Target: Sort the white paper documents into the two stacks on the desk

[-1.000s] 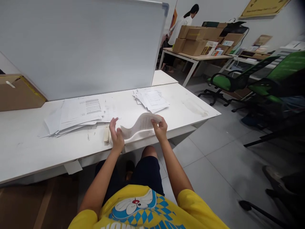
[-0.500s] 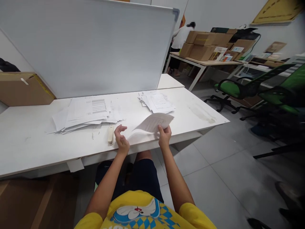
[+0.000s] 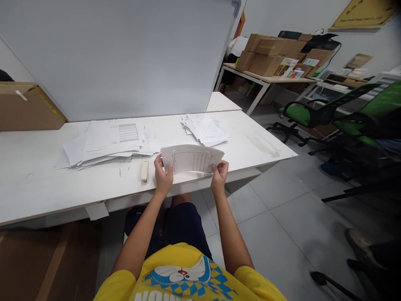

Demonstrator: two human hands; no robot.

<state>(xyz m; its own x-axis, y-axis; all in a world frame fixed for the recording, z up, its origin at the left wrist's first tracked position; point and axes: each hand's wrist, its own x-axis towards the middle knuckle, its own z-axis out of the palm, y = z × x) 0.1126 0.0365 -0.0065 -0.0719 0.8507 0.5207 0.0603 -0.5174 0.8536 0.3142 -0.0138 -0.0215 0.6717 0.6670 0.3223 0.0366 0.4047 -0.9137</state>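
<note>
Printed paper (image 3: 192,161) is held upright and slightly bowed above the front edge of the white table (image 3: 31,175). My left hand (image 3: 163,174) pinches its left end, thumb in front. At the right end, my right hand (image 3: 219,174) grips it between thumb and fingers. Whether it is one sheet or more I cannot tell. A cream stapler (image 3: 144,171) lies just left of my left hand. Beyond it spreads a large stack of papers (image 3: 106,142). A smaller pile of papers (image 3: 206,128) lies behind the held paper.
A whiteboard (image 3: 134,58) stands along the table's back, with a cardboard box (image 3: 29,106) at its left. Behind on the right, cardboard boxes (image 3: 266,54) sit on another table, and a person (image 3: 237,46) bends behind it. Green chairs (image 3: 300,113) stand at right.
My left hand has closed on the left end of the paper, which my right hand alone held before. The paper has turned upright, its print facing me. The person behind has bent down.
</note>
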